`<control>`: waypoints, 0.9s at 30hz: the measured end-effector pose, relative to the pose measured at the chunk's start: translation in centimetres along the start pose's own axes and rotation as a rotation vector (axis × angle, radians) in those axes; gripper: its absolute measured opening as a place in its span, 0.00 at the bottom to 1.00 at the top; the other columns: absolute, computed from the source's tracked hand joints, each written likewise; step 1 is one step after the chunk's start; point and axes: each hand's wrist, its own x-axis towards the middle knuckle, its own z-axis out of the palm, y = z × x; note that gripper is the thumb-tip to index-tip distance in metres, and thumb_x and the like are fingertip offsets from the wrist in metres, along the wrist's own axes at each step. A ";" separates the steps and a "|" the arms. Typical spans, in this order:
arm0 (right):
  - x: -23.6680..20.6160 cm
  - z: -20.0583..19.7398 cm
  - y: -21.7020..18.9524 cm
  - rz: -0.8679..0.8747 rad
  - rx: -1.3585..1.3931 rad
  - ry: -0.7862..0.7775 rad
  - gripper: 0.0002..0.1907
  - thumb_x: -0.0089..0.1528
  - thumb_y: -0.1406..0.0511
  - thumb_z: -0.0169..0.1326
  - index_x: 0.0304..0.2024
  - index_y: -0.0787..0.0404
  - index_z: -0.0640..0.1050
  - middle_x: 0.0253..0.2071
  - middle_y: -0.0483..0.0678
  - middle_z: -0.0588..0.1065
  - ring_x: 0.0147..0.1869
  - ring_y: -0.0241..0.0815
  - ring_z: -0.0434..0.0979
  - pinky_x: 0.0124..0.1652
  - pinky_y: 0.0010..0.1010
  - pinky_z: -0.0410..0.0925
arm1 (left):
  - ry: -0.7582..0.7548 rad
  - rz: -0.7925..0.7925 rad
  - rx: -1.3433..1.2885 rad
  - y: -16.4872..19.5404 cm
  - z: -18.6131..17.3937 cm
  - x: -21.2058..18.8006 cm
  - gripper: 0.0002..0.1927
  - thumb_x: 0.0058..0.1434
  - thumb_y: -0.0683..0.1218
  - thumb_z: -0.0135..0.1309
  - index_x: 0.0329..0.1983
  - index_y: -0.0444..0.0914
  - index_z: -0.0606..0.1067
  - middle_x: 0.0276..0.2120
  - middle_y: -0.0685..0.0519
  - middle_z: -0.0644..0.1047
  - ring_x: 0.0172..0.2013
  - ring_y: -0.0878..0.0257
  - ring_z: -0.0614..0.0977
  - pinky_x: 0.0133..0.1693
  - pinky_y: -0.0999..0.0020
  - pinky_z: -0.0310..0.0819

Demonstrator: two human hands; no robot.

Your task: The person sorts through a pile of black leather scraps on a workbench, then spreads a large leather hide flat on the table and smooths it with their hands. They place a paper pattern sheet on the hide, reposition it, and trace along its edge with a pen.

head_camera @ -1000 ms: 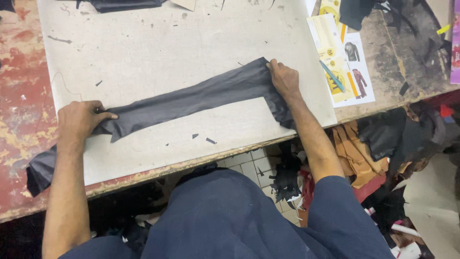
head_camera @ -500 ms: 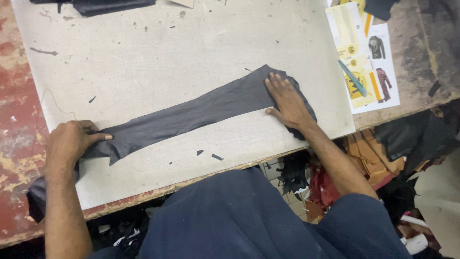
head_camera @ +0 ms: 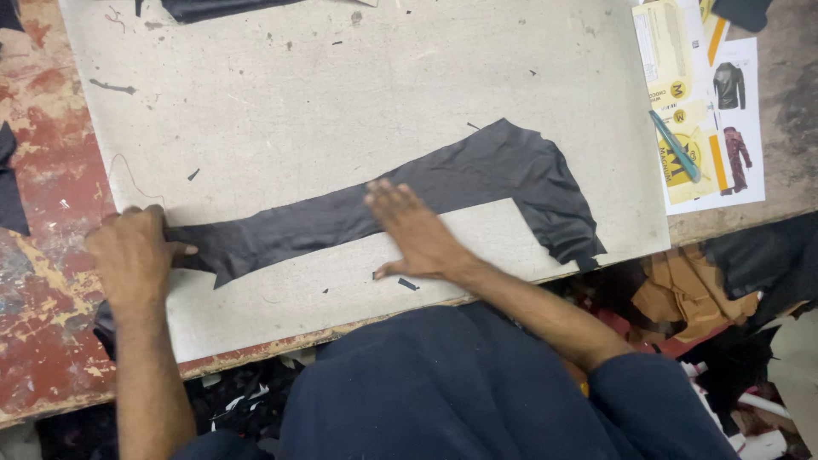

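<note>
Strip: a long, dark grey, thin strip of leather-like material (head_camera: pixel 341 217) lies flat on the pale grey cutting board (head_camera: pixel 341 94), running from the left edge up to a wider ragged end at the right.
Strip's right end: the broad flap hangs down toward the board's near-right corner, its tip at the edge.
Left hand (head_camera: pixel 132 255): fingers curled over, pinning the strip's left end at the board's left edge; nothing gripped that can be seen.
Right hand (head_camera: pixel 417 232): flat and spread, palm down, fingertips on the strip's middle, heel on bare board just below it.
Open room: the board above the strip is bare apart from small dark offcuts; a narrower bare band lies between strip and near edge.
Board edges: left and near sides border a worn table with flaking red paint (head_camera: pixel 43 281).
Right side: printed paper sheets with garment pictures (head_camera: pixel 724 111) and a teal pen-shaped tool (head_camera: pixel 677 146) lie beyond the board.
Far edge: another dark piece of material (head_camera: pixel 221 7) overlaps the top.
Below table: heaped brown and black scraps (head_camera: pixel 682 298).
</note>
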 end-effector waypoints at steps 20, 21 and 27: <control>-15.1 -1.3 15.0 0.831 0.031 0.328 0.42 0.72 0.47 0.42 0.78 0.64 0.48 0.80 0.62 0.42 0.84 0.59 0.35 0.75 0.56 0.36 | 0.380 0.393 -0.694 20.0 4.5 -4.8 0.50 0.66 0.69 0.40 0.77 0.30 0.48 0.77 0.36 0.44 0.76 0.45 0.42 0.69 0.35 0.29; -15.4 -1.0 15.1 0.829 0.023 0.333 0.42 0.71 0.47 0.42 0.78 0.64 0.48 0.80 0.62 0.42 0.84 0.60 0.36 0.75 0.56 0.36 | 0.395 0.363 -0.703 21.0 4.1 -5.1 0.50 0.68 0.69 0.40 0.77 0.27 0.47 0.76 0.34 0.44 0.76 0.43 0.42 0.68 0.34 0.28; -16.3 -0.5 15.2 0.805 0.012 0.401 0.41 0.70 0.47 0.43 0.77 0.62 0.50 0.79 0.62 0.43 0.83 0.61 0.39 0.74 0.58 0.37 | 0.416 0.540 -0.745 35.3 -1.7 -5.7 0.45 0.70 0.63 0.42 0.77 0.27 0.48 0.77 0.37 0.45 0.77 0.47 0.43 0.72 0.38 0.32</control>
